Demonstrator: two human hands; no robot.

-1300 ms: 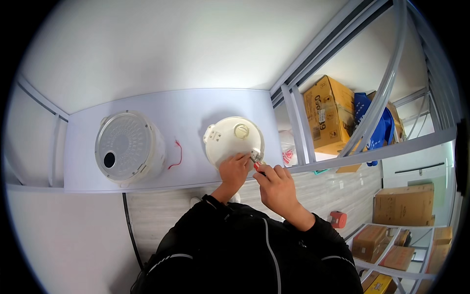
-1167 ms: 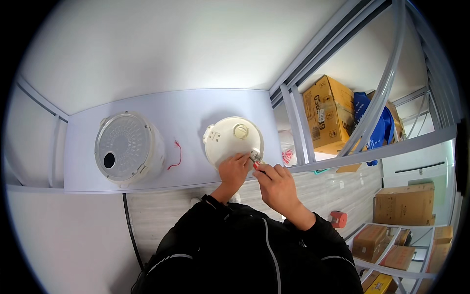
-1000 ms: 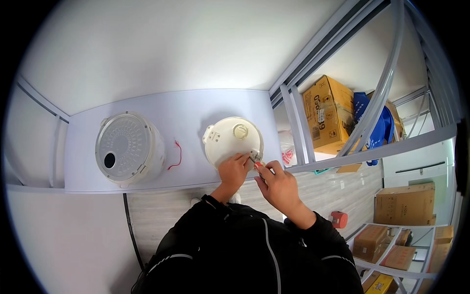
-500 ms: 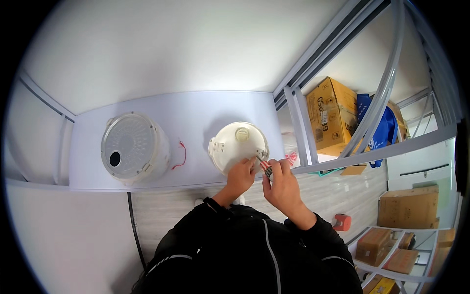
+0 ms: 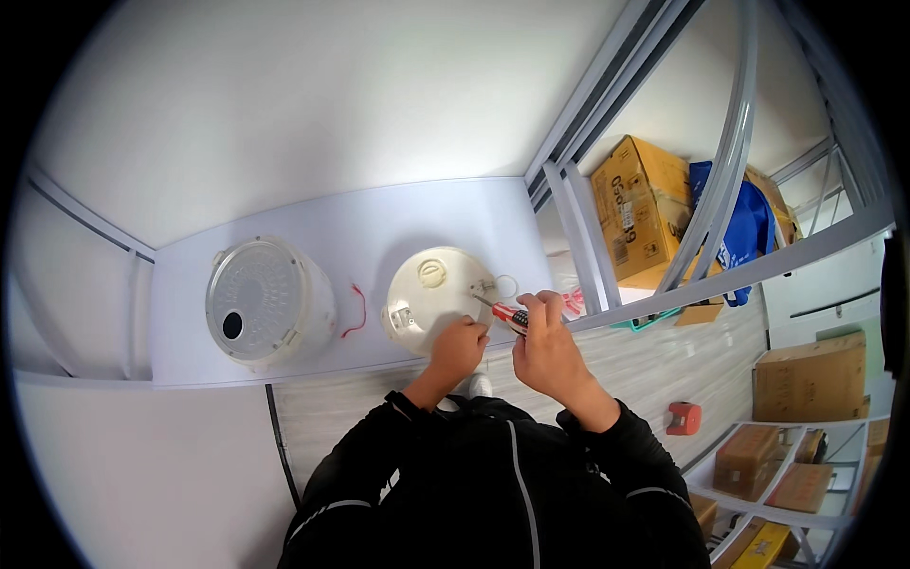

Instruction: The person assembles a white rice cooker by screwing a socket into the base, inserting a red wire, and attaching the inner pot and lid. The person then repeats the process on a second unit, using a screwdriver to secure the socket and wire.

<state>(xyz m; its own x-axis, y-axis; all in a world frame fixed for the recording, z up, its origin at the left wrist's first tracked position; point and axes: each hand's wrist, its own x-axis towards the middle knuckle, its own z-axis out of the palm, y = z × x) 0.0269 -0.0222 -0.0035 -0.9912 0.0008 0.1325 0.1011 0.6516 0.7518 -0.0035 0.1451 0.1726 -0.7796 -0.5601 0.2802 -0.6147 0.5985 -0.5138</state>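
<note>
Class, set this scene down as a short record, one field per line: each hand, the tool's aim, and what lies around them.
Left hand: at the near edge of a round cream lid; grip hidden
Right hand: holding a red-and-black screwdriver
Tool aim: toward the lid's right side; contact unclear
Left on tabletop: round white appliance
Between appliance and lid: red cord
Right, beyond tabletop: cardboard box, blue bag

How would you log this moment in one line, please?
left hand: at edge of round cream plastic lid; right hand: holds red-and-black-handled metal screwdriver, tip over lid; left of lid: thin red cord
</note>
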